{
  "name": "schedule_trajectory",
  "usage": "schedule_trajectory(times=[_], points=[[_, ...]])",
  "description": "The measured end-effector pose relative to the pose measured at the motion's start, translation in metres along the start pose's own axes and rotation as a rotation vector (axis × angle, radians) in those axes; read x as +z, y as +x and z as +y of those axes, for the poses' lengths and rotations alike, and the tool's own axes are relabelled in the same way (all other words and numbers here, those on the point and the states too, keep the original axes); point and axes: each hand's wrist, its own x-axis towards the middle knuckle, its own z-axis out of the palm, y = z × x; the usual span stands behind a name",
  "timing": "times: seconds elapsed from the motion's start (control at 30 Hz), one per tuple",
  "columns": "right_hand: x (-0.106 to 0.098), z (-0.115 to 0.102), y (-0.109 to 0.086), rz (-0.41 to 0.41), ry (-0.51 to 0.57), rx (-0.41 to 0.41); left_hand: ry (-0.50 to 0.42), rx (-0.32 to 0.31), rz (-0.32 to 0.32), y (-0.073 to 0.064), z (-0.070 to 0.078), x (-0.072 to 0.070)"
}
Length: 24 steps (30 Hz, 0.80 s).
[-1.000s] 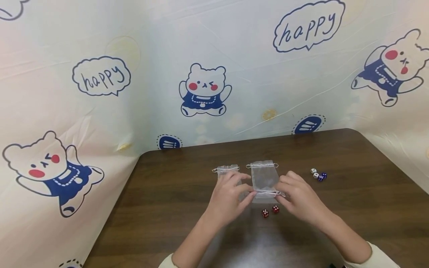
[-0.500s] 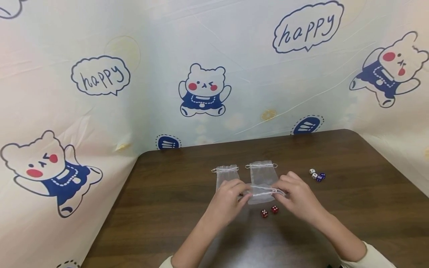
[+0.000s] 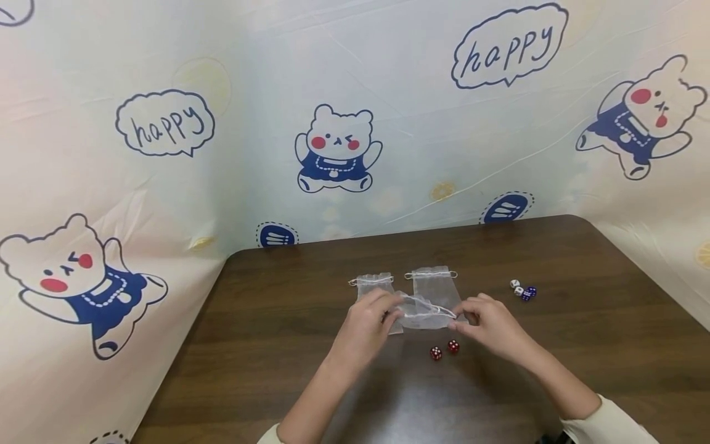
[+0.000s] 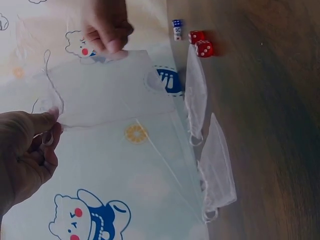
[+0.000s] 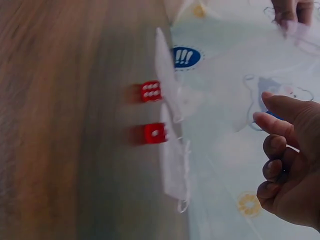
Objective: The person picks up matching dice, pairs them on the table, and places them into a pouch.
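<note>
A sheer white drawstring pouch (image 3: 424, 319) hangs above the table in the head view. My left hand (image 3: 363, 324) pinches its mouth by the cord; in the left wrist view my left hand (image 4: 25, 155) has thumb and fingertips on it. My right hand (image 3: 496, 324) is at the pouch's right side; the right wrist view shows thumb and forefinger apart on my right hand (image 5: 295, 155), nothing visible between them. Two more pouches lie behind, a left pouch (image 3: 374, 283) and a right pouch (image 3: 435, 287). Two red dice (image 3: 436, 353) lie in front.
Two white dice (image 3: 518, 291) and two blue dice (image 3: 526, 297) sit together on the right of the brown table (image 3: 299, 308). A printed cloth (image 3: 249, 154) with bears stands behind and beside the table.
The held pouch has shifted left and lifted slightly with my left hand, its corded mouth now slanting. My right thumb and forefinger have spread apart. The dice and the other pouches stay put.
</note>
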Motion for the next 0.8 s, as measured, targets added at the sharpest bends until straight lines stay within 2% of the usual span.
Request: schedule_trajectory(times=[0.17,0.43,0.63,0.8], points=[[0.010,0.012,-0.001,-0.103,-0.014,0.049,-0.006,-0.016,0.038,-0.001,-0.001,-0.001],[0.021,0.024,-0.005,-0.302,-0.080,0.035,0.010,-0.021,0.036,-0.001,-0.003,-0.003],[0.024,0.026,-0.005,-0.378,-0.128,0.061,0.013,-0.031,0.018,-0.002,-0.006,-0.004],[0.025,0.026,-0.006,-0.405,-0.179,0.049,0.013,-0.042,-0.012,-0.003,-0.006,-0.005]])
